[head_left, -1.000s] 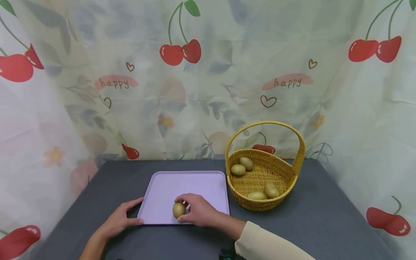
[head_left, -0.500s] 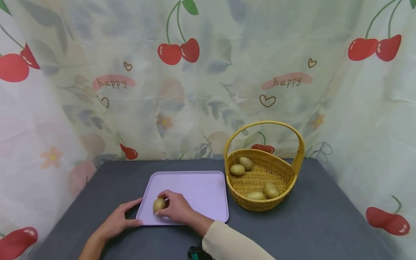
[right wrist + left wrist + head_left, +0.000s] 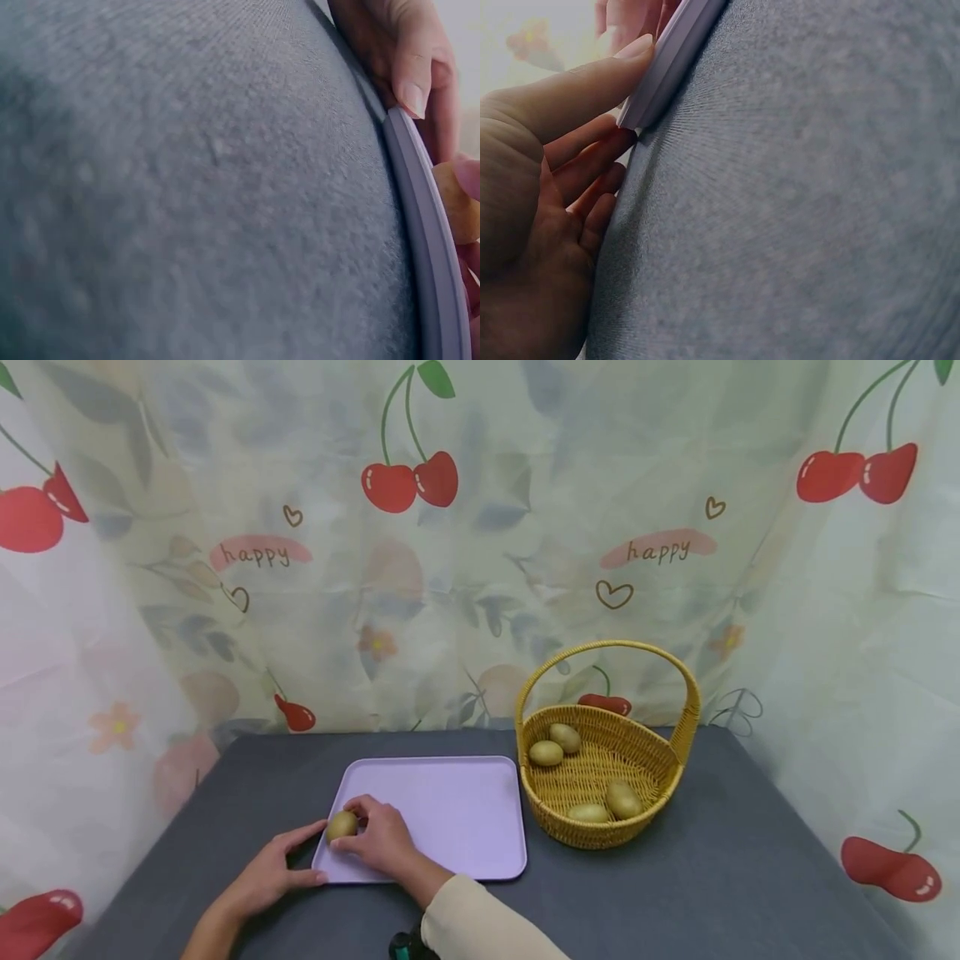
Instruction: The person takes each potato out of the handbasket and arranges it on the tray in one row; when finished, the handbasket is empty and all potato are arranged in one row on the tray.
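Note:
My right hand [image 3: 383, 841] holds a small brown-yellow potato [image 3: 342, 827] between thumb and fingers, at the left end of the lilac tray [image 3: 457, 814]. A piece of the same potato [image 3: 456, 202] shows behind the tray rim [image 3: 427, 225] in the right wrist view. My left hand [image 3: 266, 872] rests at the tray's left front corner, thumb and fingers extended and spread. In the left wrist view, the left thumb [image 3: 592, 82] touches the tray edge [image 3: 664, 71], with the other fingers beside the corner.
A yellow wicker basket [image 3: 577, 837] with a tall handle stands right of the tray. Several potatoes [image 3: 547, 753] lie in it. Dark grey cloth [image 3: 637, 893] covers the table, and a printed curtain [image 3: 465, 635] hangs behind.
My right hand has moved left across the tray with the potato, from near the front middle to the left end. The left hand has stayed at the corner.

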Tool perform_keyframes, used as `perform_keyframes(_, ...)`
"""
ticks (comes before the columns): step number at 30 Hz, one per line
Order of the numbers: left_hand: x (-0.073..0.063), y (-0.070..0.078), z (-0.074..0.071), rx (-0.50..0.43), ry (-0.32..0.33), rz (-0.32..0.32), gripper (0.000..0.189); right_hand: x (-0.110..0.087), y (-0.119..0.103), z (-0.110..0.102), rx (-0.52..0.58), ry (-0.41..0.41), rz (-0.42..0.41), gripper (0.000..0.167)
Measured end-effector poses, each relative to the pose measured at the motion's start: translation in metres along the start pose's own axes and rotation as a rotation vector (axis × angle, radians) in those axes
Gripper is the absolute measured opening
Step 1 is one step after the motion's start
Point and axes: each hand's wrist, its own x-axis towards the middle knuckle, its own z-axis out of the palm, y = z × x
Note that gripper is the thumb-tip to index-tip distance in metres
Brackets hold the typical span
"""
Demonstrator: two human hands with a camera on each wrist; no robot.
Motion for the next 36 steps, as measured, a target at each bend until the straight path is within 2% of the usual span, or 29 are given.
perform_keyframes(7, 0.0023, 0.0028, -0.0025, -0.018, -0.007, 0.018, 0.071, 0.0015, -0.0032, -0.0011, -0.030, -0.028, 0.048, 0.042)
perform_keyframes(11, 0.0009, 0.0031, -0.0009, 0.024, 0.015, 0.020, 0.072, -0.0012, -0.0038, -0.0029, -0.026, -0.047, 0.066, 0.045)
perform_keyframes(16, -0.0007, -0.0006, 0.0009, 0.033, 0.036, 0.015, 0.072, -0.0033, -0.0022, -0.0027, -0.034, -0.052, 0.042, 0.050)
perform_keyframes(24, -0.0020, -0.0007, 0.0010, 0.019, 0.006, 0.004, 0.073, -0.0060, -0.0029, -0.0031, -0.048, -0.055, 0.034, 0.044)
perform_keyframes(28, -0.0025, 0.0000, 0.0008, 0.009, -0.001, -0.030, 0.074, -0.0060, -0.0046, -0.0019, -0.057, -0.038, 0.040, 0.044)
perform_keyframes(31, -0.0024, 0.0002, 0.0007, 0.010, 0.002, -0.025, 0.074, -0.0057, -0.0052, -0.0019, -0.062, -0.027, 0.032, 0.048)
perform_keyframes(36, -0.0010, 0.0005, 0.0011, 0.031, 0.021, 0.019, 0.072, -0.0068, -0.0043, -0.0044, -0.041, -0.007, 0.018, 0.058)
